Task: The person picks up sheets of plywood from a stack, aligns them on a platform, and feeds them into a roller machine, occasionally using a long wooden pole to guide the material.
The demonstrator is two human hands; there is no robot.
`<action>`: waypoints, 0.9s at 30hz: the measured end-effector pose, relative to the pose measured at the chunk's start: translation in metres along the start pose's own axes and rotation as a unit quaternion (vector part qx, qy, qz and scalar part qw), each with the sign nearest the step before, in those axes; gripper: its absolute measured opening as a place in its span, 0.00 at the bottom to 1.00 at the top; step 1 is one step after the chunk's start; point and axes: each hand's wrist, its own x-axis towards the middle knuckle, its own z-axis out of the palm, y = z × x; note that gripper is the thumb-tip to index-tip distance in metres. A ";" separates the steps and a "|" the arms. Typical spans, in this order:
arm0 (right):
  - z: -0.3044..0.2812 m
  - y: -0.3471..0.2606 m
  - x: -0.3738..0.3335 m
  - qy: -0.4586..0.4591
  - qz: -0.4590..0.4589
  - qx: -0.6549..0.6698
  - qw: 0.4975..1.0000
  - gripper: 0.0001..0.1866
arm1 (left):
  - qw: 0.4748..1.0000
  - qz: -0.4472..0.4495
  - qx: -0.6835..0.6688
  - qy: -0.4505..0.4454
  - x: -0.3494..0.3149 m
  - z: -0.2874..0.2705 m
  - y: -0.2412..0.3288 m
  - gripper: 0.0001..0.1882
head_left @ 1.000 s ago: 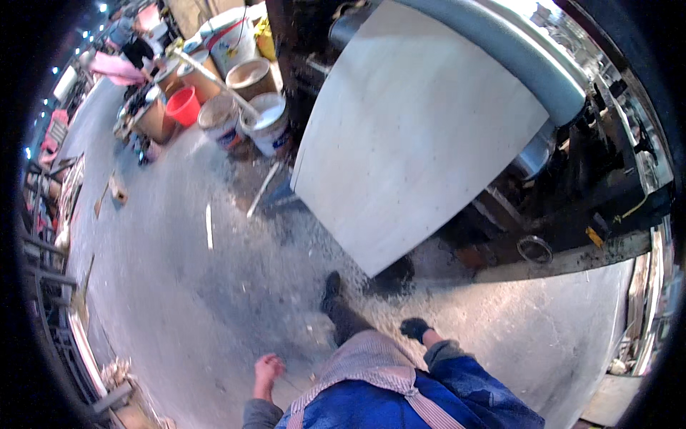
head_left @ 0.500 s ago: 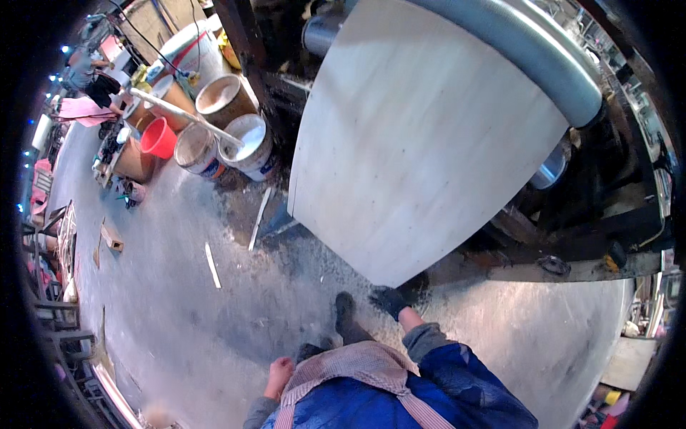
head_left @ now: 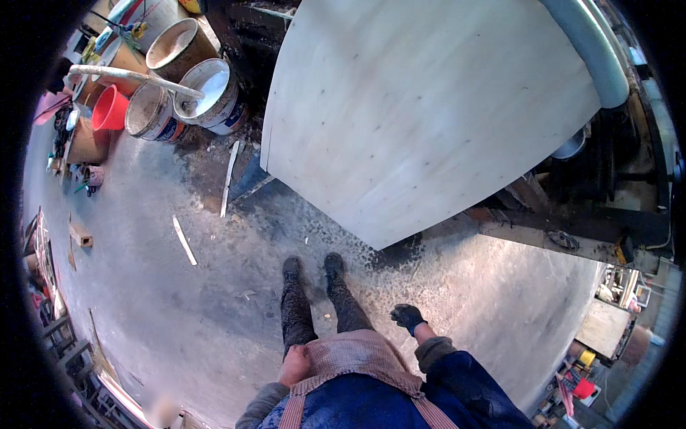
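A large pale sheet that looks like wood veneer [head_left: 429,121] hangs from the machine, its lower corner pointing toward me. My right hand [head_left: 407,317], in a dark glove, is held out below that corner, apart from it. Its fingers are loosely bent and slightly parted, with nothing in them. My bare left hand [head_left: 294,365] rests close by the left side of my checked apron [head_left: 346,354]. Its fingers are curled in, and no object shows in them. A grey metal roller [head_left: 593,53] lies along the sheet's far right edge.
Several buckets stand at the upper left, including a white bucket [head_left: 209,96] and a red bucket [head_left: 109,108]; a long pole [head_left: 136,76] lies across them. Thin wood strips [head_left: 184,240] and a small block [head_left: 81,234] lie on the floor. The machine's dark frame [head_left: 593,227] runs along the right.
My right hand has come away from the sheet's lower corner. Both my feet now show, and the sheet and buckets sit higher in view. My left hand is closer to the apron.
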 end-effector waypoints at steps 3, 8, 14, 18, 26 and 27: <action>0.022 -0.012 -0.020 0.018 0.093 0.302 0.949 0.16 | 0.999 0.003 0.038 0.000 0.004 0.021 -0.034 0.17; 0.074 -0.012 0.023 0.018 -0.139 0.060 0.988 0.17 | 0.997 0.042 0.067 0.021 -0.010 0.010 -0.045 0.20; 0.118 -0.110 0.047 -0.007 -0.109 0.141 0.984 0.14 | 0.995 0.051 0.074 0.049 -0.008 0.001 -0.054 0.18; 0.128 -0.133 0.053 -0.011 -0.128 0.092 0.987 0.14 | 0.997 0.033 0.060 0.035 -0.007 0.002 -0.070 0.21; 0.139 -0.081 0.065 -0.041 -0.111 -0.008 0.993 0.12 | 0.994 0.043 0.095 0.033 -0.006 0.000 -0.092 0.21; 0.138 -0.093 0.056 -0.033 -0.106 -0.031 0.993 0.12 | 0.993 0.040 0.107 0.031 -0.003 -0.002 -0.094 0.21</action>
